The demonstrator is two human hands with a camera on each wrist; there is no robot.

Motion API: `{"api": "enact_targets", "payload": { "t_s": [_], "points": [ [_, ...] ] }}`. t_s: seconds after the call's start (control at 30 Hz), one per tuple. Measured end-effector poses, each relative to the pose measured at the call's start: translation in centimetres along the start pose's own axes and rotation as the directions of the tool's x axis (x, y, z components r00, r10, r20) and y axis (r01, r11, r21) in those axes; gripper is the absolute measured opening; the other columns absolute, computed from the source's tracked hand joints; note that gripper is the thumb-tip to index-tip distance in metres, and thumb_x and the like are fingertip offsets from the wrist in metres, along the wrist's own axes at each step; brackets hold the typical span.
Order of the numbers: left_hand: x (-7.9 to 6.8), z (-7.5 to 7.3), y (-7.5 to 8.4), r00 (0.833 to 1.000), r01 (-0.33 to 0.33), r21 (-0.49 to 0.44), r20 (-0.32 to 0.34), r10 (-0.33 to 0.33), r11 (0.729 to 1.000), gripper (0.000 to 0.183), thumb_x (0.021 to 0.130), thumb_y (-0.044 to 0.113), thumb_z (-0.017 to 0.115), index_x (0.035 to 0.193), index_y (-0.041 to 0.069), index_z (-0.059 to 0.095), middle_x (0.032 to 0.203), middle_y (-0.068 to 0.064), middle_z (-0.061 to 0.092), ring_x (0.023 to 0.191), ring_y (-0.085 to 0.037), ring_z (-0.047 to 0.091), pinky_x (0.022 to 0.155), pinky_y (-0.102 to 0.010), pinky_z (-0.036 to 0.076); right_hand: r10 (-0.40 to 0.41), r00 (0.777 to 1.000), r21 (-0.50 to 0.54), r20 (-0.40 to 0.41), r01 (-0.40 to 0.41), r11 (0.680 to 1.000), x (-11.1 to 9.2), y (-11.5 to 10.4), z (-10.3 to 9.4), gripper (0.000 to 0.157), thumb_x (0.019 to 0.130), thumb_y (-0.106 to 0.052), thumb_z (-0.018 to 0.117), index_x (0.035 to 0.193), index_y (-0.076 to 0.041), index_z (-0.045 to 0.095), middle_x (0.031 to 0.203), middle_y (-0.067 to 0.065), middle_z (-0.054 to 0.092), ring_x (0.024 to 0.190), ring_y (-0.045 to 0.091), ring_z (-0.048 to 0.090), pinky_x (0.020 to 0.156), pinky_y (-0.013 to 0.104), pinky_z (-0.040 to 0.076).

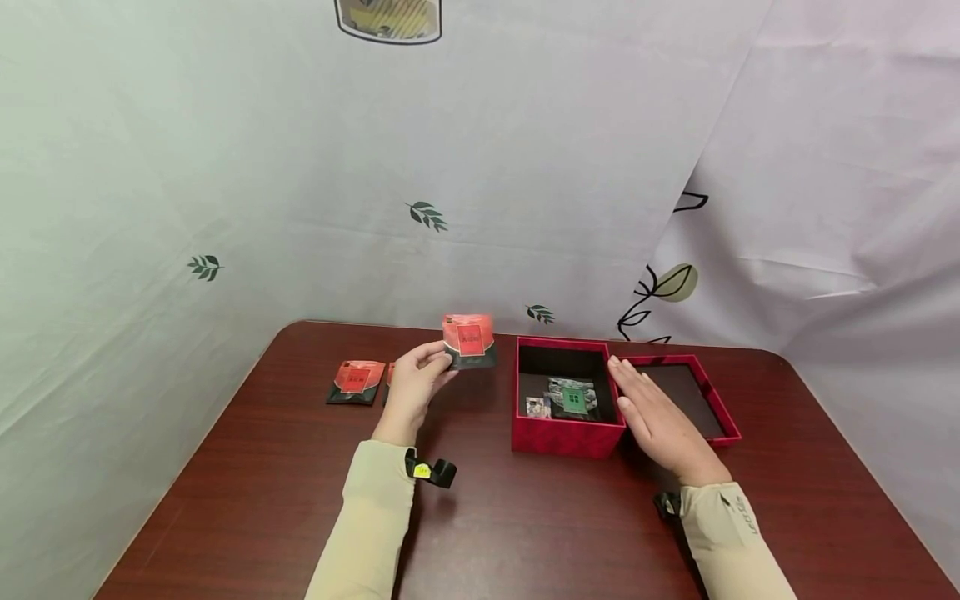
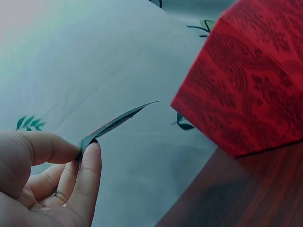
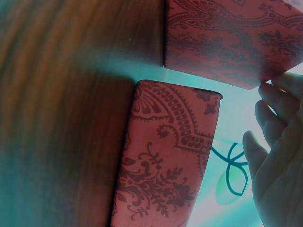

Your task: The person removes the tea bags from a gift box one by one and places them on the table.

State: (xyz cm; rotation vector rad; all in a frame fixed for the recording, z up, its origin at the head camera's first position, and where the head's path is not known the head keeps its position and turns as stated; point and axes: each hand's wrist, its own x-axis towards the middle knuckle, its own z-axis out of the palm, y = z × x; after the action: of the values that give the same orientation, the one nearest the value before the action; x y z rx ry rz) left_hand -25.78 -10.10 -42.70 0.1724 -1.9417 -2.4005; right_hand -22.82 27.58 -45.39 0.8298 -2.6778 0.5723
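Note:
Between thumb and fingers, my left hand (image 1: 414, 385) pinches a flat red-and-black packet (image 1: 469, 342), raised above the table left of a red box (image 1: 567, 437). The left wrist view shows this packet (image 2: 116, 124) edge-on, with the patterned box wall (image 2: 251, 80) to its right. My right hand (image 1: 663, 421) has its fingers straight, and the fingertips touch the box's right wall near the rim. Inside the open box lie a silver-and-green packet (image 1: 574, 400) and a small pale packet (image 1: 537, 407).
Another red-and-black packet (image 1: 356, 382) lies flat at the left of the brown table (image 1: 480, 533). One more packet (image 1: 389, 375) is partly hidden behind my left hand. The box's lid (image 1: 678, 390) lies right of the box, inner side up. A white printed cloth (image 1: 480, 150) hangs behind.

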Motion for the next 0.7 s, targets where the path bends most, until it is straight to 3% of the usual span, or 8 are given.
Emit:
{"api": "enact_targets", "payload": {
  "t_s": [0.3, 0.7],
  "points": [
    [0.4, -0.8, -1.5, 1.000, 0.021, 0.024, -0.019, -0.021, 0.999, 0.035, 0.099, -0.002, 0.057, 0.133, -0.010, 0.058, 0.108, -0.013, 0.064, 0.087, -0.008, 0.068, 0.084, -0.029, 0.058, 0.004, 1.000, 0.002, 0.000, -0.004, 1.000, 0.0, -0.1, -0.1, 0.057, 0.106, -0.022, 0.048, 0.158, -0.004, 0.033, 0.162, 0.015, 0.034, 0.149, 0.039, 0.028, 0.120, 0.018, 0.002],
    [0.7, -1.2, -3.0, 0.998, 0.065, 0.189, -0.036, -0.060, 0.980, 0.033, 0.099, -0.001, 0.057, 0.131, -0.009, 0.061, 0.114, -0.021, 0.064, 0.094, -0.018, 0.067, 0.080, -0.027, 0.059, 0.011, 1.000, 0.000, 0.010, -0.011, 1.000, -0.1, -0.1, -0.1, 0.058, 0.107, -0.024, 0.048, 0.159, -0.006, 0.031, 0.162, 0.014, 0.034, 0.153, 0.030, 0.022, 0.119, 0.017, 0.001]
  ]
}}
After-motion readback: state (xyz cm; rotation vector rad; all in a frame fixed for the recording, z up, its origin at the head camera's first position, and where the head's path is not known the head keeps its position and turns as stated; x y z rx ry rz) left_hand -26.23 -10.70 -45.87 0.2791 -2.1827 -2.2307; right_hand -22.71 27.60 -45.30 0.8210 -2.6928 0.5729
